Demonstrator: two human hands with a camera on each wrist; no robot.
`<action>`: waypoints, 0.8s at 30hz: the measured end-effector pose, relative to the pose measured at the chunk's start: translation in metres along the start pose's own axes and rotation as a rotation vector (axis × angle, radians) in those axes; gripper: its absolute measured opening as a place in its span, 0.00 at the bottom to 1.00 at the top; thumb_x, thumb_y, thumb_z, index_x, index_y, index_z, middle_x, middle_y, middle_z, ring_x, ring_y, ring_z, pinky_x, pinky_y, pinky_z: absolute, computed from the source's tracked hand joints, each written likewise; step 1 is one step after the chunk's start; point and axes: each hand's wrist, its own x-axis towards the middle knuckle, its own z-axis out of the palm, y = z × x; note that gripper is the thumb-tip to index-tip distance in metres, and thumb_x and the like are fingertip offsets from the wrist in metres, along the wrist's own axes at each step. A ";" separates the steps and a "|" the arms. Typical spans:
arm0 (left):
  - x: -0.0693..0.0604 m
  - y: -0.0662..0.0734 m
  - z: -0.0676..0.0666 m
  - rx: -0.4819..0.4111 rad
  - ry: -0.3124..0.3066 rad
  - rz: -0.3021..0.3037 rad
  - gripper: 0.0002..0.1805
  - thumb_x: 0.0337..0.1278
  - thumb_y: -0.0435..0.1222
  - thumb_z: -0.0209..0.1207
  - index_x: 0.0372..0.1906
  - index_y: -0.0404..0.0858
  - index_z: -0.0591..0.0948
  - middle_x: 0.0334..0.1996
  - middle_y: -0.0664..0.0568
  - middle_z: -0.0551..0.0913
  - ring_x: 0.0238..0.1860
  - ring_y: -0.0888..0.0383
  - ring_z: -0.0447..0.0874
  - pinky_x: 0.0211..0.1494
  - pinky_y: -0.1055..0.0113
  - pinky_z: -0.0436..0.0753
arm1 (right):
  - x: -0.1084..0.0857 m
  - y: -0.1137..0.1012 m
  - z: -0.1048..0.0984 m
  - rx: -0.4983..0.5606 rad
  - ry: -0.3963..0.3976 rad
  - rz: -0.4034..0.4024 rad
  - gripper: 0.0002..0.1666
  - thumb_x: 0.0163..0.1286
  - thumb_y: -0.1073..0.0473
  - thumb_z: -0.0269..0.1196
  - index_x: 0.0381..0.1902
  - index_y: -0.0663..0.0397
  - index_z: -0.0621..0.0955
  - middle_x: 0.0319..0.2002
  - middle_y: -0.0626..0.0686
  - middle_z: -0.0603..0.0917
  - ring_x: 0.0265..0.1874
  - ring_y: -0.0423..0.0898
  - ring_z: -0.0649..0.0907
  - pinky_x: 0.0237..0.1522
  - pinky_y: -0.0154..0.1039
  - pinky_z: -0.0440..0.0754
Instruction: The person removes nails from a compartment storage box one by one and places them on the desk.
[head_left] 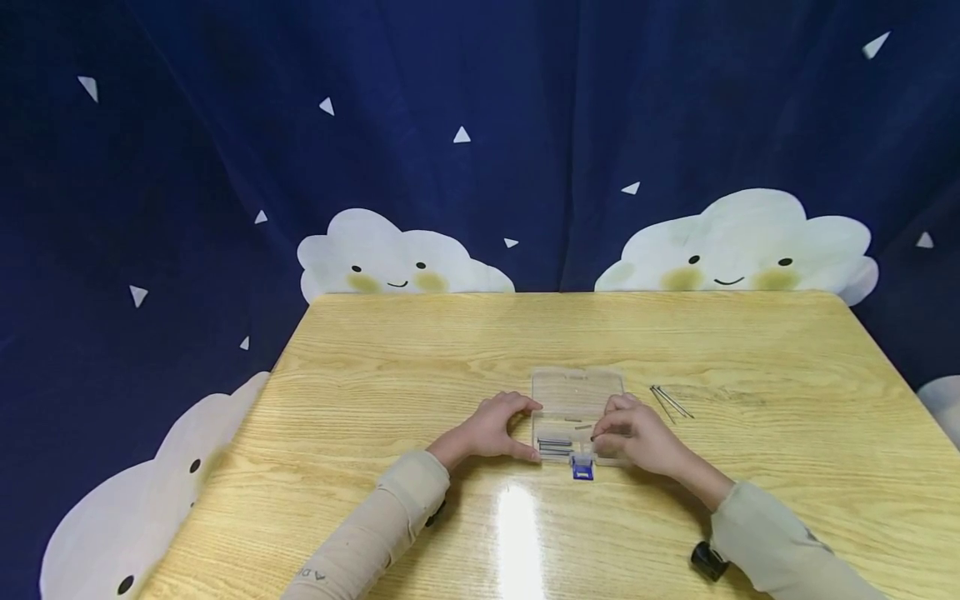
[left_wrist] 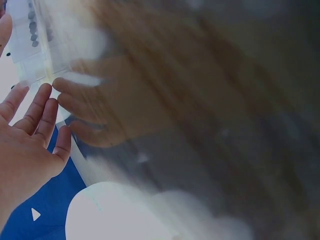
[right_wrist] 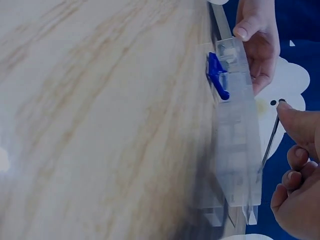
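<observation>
A clear plastic box (head_left: 577, 385) with its lid laid back sits on the wooden table, a blue latch (head_left: 582, 469) at its front. Several nails (head_left: 555, 444) lie in its left compartment; two short metal pieces (head_left: 578, 423) are farther back. My left hand (head_left: 495, 427) rests at the box's left end, fingers (left_wrist: 39, 112) fairly straight, thumb by the front corner. Over the box's right part, my right hand (head_left: 636, 435) pinches a thin nail (right_wrist: 272, 140) by its dark head between thumb and fingers. The nail slants down to the box's side in the right wrist view.
A few longer nails (head_left: 672, 402) lie on the table to the right of the box. The wooden table (head_left: 360, 358) extends around the box, with a dark blue curtain (head_left: 525, 125) bearing white clouds behind it.
</observation>
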 end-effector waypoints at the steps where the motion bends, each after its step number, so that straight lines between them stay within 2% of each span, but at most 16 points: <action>1: 0.000 0.000 0.000 -0.002 0.000 0.001 0.38 0.37 0.52 0.69 0.58 0.44 0.71 0.48 0.54 0.75 0.50 0.58 0.68 0.55 0.59 0.65 | 0.000 -0.001 -0.002 0.002 0.004 0.016 0.08 0.46 0.69 0.69 0.23 0.51 0.84 0.23 0.39 0.68 0.28 0.37 0.66 0.30 0.33 0.65; 8: 0.001 -0.001 0.001 -0.002 0.001 0.008 0.39 0.37 0.53 0.69 0.58 0.44 0.71 0.48 0.55 0.75 0.51 0.58 0.68 0.55 0.58 0.65 | -0.001 -0.007 -0.012 0.054 0.029 0.120 0.04 0.51 0.67 0.67 0.25 0.53 0.84 0.24 0.42 0.71 0.28 0.45 0.69 0.31 0.37 0.65; 11: 0.000 -0.002 0.001 -0.004 0.003 0.009 0.39 0.37 0.52 0.69 0.58 0.44 0.71 0.47 0.55 0.74 0.50 0.58 0.68 0.55 0.59 0.65 | -0.001 -0.008 -0.016 0.094 0.040 0.186 0.03 0.53 0.67 0.66 0.26 0.55 0.84 0.25 0.45 0.73 0.28 0.44 0.69 0.31 0.36 0.65; 17: 0.000 -0.001 0.001 -0.002 0.006 0.004 0.39 0.37 0.52 0.69 0.58 0.43 0.71 0.47 0.55 0.74 0.50 0.58 0.68 0.55 0.60 0.65 | 0.000 -0.010 -0.022 0.173 0.068 0.231 0.02 0.55 0.69 0.64 0.27 0.60 0.83 0.26 0.49 0.74 0.25 0.40 0.66 0.27 0.34 0.64; 24: 0.000 0.000 0.001 -0.001 0.009 0.001 0.38 0.36 0.51 0.70 0.58 0.44 0.72 0.47 0.55 0.75 0.49 0.58 0.69 0.53 0.61 0.65 | -0.001 -0.006 -0.031 0.179 0.094 0.292 0.03 0.56 0.70 0.63 0.29 0.62 0.83 0.26 0.48 0.74 0.24 0.40 0.66 0.26 0.34 0.65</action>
